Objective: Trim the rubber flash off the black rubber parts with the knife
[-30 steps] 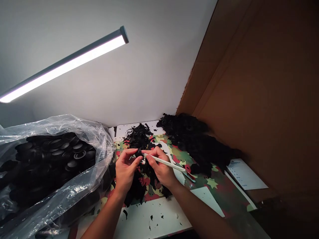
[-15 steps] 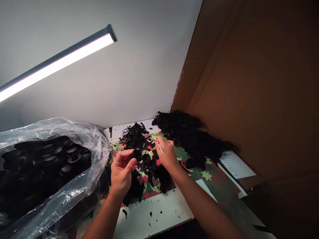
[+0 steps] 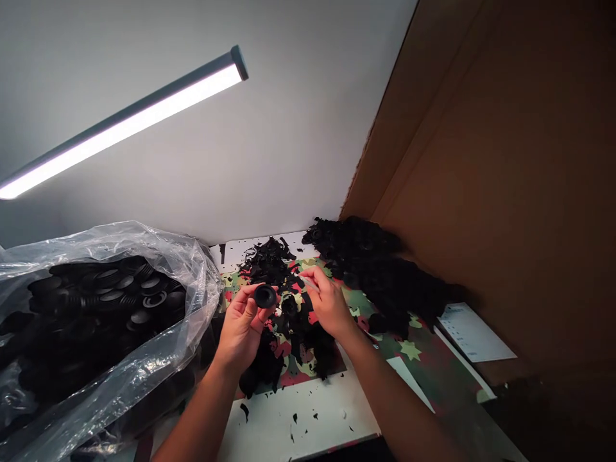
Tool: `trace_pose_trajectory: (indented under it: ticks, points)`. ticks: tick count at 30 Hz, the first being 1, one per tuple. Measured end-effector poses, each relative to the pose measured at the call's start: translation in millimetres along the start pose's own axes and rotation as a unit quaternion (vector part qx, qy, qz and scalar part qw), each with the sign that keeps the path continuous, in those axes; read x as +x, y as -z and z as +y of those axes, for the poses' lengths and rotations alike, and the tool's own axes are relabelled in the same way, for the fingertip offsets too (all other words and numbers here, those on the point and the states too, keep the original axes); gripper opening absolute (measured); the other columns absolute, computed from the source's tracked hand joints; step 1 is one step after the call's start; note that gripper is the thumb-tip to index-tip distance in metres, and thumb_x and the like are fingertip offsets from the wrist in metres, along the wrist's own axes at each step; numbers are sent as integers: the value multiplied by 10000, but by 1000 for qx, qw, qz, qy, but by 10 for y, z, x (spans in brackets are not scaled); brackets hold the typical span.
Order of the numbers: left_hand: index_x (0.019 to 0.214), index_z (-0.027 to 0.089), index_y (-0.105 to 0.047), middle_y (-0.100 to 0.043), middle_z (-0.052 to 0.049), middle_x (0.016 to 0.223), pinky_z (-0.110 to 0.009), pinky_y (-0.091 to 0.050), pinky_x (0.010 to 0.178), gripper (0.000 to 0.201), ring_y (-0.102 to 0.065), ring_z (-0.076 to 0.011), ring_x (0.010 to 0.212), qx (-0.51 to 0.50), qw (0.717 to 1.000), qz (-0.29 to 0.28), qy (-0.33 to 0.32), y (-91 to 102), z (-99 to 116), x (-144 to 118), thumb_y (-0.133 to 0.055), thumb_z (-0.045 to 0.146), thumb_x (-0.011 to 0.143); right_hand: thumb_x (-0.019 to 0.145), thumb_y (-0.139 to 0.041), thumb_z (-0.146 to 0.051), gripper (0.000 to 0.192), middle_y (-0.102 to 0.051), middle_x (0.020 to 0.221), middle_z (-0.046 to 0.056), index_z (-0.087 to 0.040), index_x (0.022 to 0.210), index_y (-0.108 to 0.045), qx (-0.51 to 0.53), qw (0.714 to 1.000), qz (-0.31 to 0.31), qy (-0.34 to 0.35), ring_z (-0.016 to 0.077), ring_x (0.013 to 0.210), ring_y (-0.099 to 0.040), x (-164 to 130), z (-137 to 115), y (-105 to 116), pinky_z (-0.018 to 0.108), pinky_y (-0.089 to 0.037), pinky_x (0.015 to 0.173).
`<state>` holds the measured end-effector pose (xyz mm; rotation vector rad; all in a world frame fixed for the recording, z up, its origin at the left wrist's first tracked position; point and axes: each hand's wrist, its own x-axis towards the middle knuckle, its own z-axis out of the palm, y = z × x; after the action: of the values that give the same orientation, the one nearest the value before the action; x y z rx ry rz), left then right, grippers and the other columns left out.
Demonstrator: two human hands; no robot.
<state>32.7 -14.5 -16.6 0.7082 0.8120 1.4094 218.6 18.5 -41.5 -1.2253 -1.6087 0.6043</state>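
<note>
Between the thumb and fingers of my left hand (image 3: 243, 324) is a round black rubber-looking part (image 3: 265, 296) with a hollow centre, its opening facing me. My right hand (image 3: 330, 305) is closed around a thin pale stick-like tool (image 3: 308, 282), whose kind I cannot make out. The tool's tip is apart from the black part. Below both hands, black scraps (image 3: 308, 346) and another ring-shaped black piece (image 3: 289, 305) lie on a camouflage-patterned sheet (image 3: 355, 296).
At left, a clear plastic bag (image 3: 197, 308) holds many round black parts (image 3: 139, 317). A large heap of black pieces (image 3: 385, 269) lies by the cardboard wall (image 3: 481, 192). A white paper (image 3: 476, 332) is at right. A lit tube lamp (image 3: 129, 122) hangs above.
My left hand has turned the black part so its opening faces me more. My right hand has shifted its hold on the tool. The whole view has moved slightly.
</note>
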Motion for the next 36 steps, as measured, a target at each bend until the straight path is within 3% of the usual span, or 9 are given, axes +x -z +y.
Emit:
trace_pose_trajectory:
  ticks: [5, 8, 11, 16, 24, 27, 32, 34, 36]
  points:
    - [902, 195, -768, -764, -39, 888, -211, -592, 703, 432, -720, -152, 793, 95, 995, 12, -41, 13, -40, 3, -934, 436, 585, 906, -536, -364, 231, -620, 812, 49, -217, 822, -694, 55, 998, -14, -19, 199, 756, -595, -20, -91, 58, 292, -458, 651]
    - [947, 199, -784, -768, -48, 910, -228, -590, 681, 368, -707, -160, 777, 228, 969, 8, -93, 20, -60, -20, -908, 362, 640, 930, -528, -503, 378, -554, 659, 2, -204, 763, -687, 146, 985, -71, -63, 160, 641, -532, -60, -235, 36, 267, -421, 591]
    - [952, 204, -795, -773, -56, 931, -277, -603, 732, 317, -719, -189, 810, 302, 944, -4, -133, 5, -50, -57, -877, 331, 673, 853, -633, -505, 347, -517, 625, -25, -192, 703, -647, 185, 972, -112, -96, 126, 588, -453, -101, -351, -15, 249, -369, 552]
    - [920, 197, -805, -792, -70, 930, -289, -595, 744, 277, -721, -206, 826, 295, 945, 5, -142, -40, -12, -99, -871, 315, 679, 830, -640, -480, 341, -486, 611, -26, -197, 642, -607, 258, 954, -97, -120, 125, 598, -409, -121, -422, -30, 258, -343, 563]
    - [864, 175, -798, -798, -84, 938, -266, -567, 752, 319, -716, -200, 829, 204, 974, 29, -94, -40, -53, -103, -926, 301, 601, 771, -724, -519, 401, -337, 547, -62, -197, 595, -562, 394, 891, -113, -196, 94, 521, -240, -140, -424, -38, 267, -184, 495]
    - [833, 171, -780, -770, -49, 832, -244, -570, 704, 353, -701, -168, 755, 165, 984, 43, -60, -49, -48, -83, -943, 338, 568, 840, -675, -512, 373, -418, 573, -44, -199, 639, -641, 353, 916, -115, -154, 108, 534, -334, -136, -386, -27, 262, -264, 514]
    - [704, 156, -681, -614, 38, 596, -209, -522, 501, 473, -579, -89, 483, 96, 993, 53, 51, -49, -37, -26, -947, 491, 502, 836, -737, -428, 200, -596, 786, 16, -233, 837, -779, 201, 971, -129, 17, 163, 724, -557, -129, -322, -7, 296, -433, 674]
    - [723, 156, -670, -601, 30, 589, -216, -507, 472, 497, -568, -95, 457, 110, 991, 29, 67, -52, -38, -28, -894, 571, 566, 849, -726, -412, 200, -591, 760, 13, -227, 783, -762, 194, 975, -111, 19, 158, 702, -551, -129, -312, -22, 290, -432, 654]
    - [851, 171, -709, -662, -5, 688, -233, -521, 506, 488, -611, -121, 519, 159, 987, 17, 17, -62, -33, -49, -858, 578, 628, 861, -700, -421, 277, -562, 692, 0, -215, 676, -706, 196, 977, -85, -12, 148, 652, -516, -127, -316, -43, 284, -412, 620]
